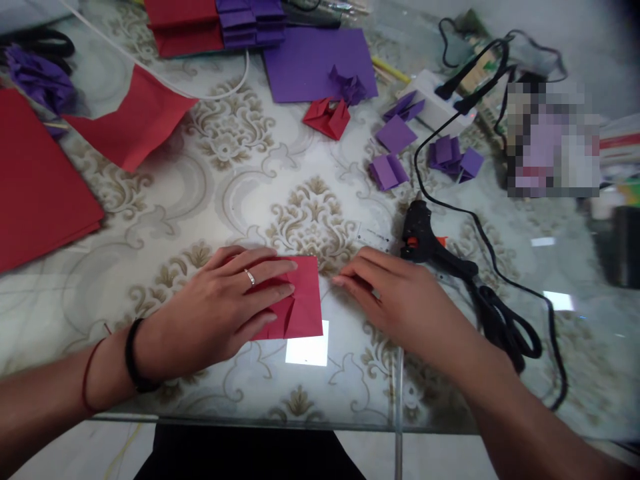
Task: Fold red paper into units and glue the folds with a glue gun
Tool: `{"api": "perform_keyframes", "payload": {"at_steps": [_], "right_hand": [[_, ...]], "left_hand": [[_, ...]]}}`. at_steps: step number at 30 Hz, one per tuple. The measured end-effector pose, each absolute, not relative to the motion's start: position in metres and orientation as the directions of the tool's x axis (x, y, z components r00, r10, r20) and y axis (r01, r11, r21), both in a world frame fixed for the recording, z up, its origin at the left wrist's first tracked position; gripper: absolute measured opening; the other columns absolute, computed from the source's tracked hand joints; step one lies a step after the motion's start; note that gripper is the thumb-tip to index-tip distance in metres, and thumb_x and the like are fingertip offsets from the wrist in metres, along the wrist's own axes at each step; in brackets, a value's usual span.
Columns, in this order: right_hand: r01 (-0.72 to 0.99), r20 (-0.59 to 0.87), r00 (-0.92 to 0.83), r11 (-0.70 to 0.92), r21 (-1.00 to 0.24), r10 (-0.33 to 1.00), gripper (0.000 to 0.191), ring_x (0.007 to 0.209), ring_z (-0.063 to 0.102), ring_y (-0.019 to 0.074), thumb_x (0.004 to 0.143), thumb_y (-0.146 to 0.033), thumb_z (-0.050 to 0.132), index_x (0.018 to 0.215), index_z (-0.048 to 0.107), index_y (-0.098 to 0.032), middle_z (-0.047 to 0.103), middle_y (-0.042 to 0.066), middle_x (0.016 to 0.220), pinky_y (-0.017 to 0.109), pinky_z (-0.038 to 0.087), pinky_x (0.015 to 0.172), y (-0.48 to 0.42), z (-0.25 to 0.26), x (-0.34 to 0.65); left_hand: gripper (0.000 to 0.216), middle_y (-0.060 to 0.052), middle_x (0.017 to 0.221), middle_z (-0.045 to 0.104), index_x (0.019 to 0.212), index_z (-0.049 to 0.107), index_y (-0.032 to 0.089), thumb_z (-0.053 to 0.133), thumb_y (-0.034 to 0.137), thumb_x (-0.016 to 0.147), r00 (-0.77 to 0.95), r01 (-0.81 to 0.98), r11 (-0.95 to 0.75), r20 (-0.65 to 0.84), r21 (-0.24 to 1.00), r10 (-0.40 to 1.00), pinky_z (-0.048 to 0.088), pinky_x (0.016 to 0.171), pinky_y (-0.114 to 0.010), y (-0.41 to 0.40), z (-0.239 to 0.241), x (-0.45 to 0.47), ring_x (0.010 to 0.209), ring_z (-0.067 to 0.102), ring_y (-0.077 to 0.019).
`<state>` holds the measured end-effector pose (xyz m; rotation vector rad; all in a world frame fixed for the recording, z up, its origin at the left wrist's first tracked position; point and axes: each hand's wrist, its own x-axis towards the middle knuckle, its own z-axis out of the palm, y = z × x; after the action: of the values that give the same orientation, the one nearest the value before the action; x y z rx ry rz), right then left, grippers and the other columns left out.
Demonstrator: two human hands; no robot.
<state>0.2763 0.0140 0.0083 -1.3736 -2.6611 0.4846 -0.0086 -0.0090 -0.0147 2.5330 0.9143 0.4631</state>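
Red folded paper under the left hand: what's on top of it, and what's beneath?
The left hand lies across the left part of the red folded paper, hiding much of it; the right part shows. Patterned tabletop is visible around it; whatever lies directly beneath is covered.

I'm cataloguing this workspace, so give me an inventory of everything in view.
Folded paper: one, red, under left hand
Sheets: at least two, red, left edge
Creased sheet: one, red, upper left
Crumpled paper: one, purple, upper left
Other papers: at least two, red and purple, top edge
Large card: one, purple, top centre
Folded shape: one, red, upper centre
Power strip: one, white, upper right
Small pieces: several, purple, near power strip
Glue gun: one, black, right of centre
Scissors: one pair, black, lower right
Cables: several, black and white, right and upper left
Table: one, pale, patterned, beneath these
Left hand: one, bare, on folded paper
Right hand: one, bare, right of folded paper
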Motion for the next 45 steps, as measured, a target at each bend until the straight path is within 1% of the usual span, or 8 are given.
{"api": "perform_keyframes", "payload": {"at_steps": [3,5,10,17,24,31,41,45], "right_hand": [[0.770,0.020,-0.605,0.591,-0.242,0.796,0.020,0.085,0.071,0.0248,0.104,-0.015,0.052,0.103,0.073,-0.014,0.072,0.010,0.096,0.040,0.058,0.080,0.007,0.006,0.278],[0.742,0.061,-0.632,0.627,-0.239,0.772,0.030,0.093,0.071,0.0259,0.101,-0.005,0.048,0.119,0.071,-0.014,0.074,0.012,0.105,0.042,0.059,0.086,0.003,0.007,0.276],[0.629,0.024,-0.767,0.758,-0.175,0.642,0.058,0.086,0.065,0.0230,0.091,0.006,0.042,0.137,0.066,-0.020,0.070,0.008,0.100,0.037,0.055,0.076,-0.004,0.005,0.267],[0.653,0.029,-0.751,0.749,-0.118,0.659,0.064,0.076,0.058,0.0211,0.085,0.009,0.045,0.135,0.071,-0.021,0.064,0.006,0.090,0.034,0.048,0.072,-0.001,-0.002,0.269],[0.701,0.053,-0.702,0.703,-0.122,0.710,0.057,0.080,0.060,0.0242,0.085,0.005,0.048,0.136,0.069,-0.009,0.064,0.010,0.090,0.038,0.049,0.074,0.004,0.000,0.272],[0.695,0.033,-0.714,0.714,-0.083,0.699,0.063,0.078,0.057,0.0216,0.085,0.006,0.048,0.138,0.069,-0.021,0.064,0.006,0.089,0.035,0.044,0.076,0.003,-0.002,0.266],[0.718,0.114,-0.691,0.696,-0.010,0.714,0.056,0.079,0.058,0.0232,0.085,0.005,0.052,0.134,0.071,-0.011,0.066,0.007,0.087,0.038,0.038,0.076,0.004,-0.004,0.269],[0.724,0.117,-0.688,0.689,0.030,0.717,0.057,0.079,0.060,0.0234,0.085,0.006,0.051,0.135,0.071,-0.013,0.067,0.006,0.085,0.039,0.036,0.077,0.002,-0.006,0.268]], "left_hand": [[0.033,-0.005,0.153,0.062,0.136,0.065,0.022,0.056,0.021,0.104,0.742,0.528,-0.715,0.160,0.459,0.651,0.038,0.118,-0.052,-0.009,-0.016,-0.009,0.143,0.051,-0.0313],[0.035,-0.006,0.152,0.063,0.138,0.065,0.022,0.056,0.021,0.104,0.741,0.531,-0.717,0.163,0.451,0.652,0.038,0.117,-0.053,-0.009,-0.017,-0.009,0.143,0.051,-0.0319],[0.038,-0.006,0.151,0.063,0.140,0.064,0.023,0.057,0.022,0.103,0.743,0.530,-0.727,0.174,0.437,0.646,0.041,0.116,-0.054,-0.009,-0.016,-0.008,0.142,0.052,-0.0331],[0.035,-0.004,0.151,0.062,0.136,0.066,0.025,0.056,0.020,0.103,0.755,0.532,-0.731,0.152,0.427,0.638,0.040,0.117,-0.054,-0.008,-0.013,-0.009,0.143,0.051,-0.0340],[0.035,-0.007,0.150,0.063,0.135,0.068,0.024,0.056,0.019,0.102,0.752,0.526,-0.733,0.167,0.431,0.638,0.041,0.116,-0.056,-0.008,-0.013,-0.009,0.143,0.050,-0.0343],[0.035,-0.006,0.152,0.061,0.136,0.067,0.023,0.057,0.018,0.103,0.760,0.520,-0.738,0.162,0.431,0.629,0.042,0.115,-0.056,-0.007,-0.012,-0.010,0.145,0.049,-0.0337],[0.034,-0.005,0.150,0.063,0.136,0.067,0.023,0.054,0.019,0.105,0.760,0.519,-0.736,0.160,0.435,0.630,0.037,0.116,-0.053,-0.008,-0.014,-0.010,0.145,0.047,-0.0311],[0.033,-0.005,0.148,0.064,0.134,0.068,0.023,0.054,0.020,0.105,0.755,0.519,-0.735,0.168,0.436,0.633,0.037,0.116,-0.053,-0.007,-0.014,-0.009,0.144,0.048,-0.0313]]}}
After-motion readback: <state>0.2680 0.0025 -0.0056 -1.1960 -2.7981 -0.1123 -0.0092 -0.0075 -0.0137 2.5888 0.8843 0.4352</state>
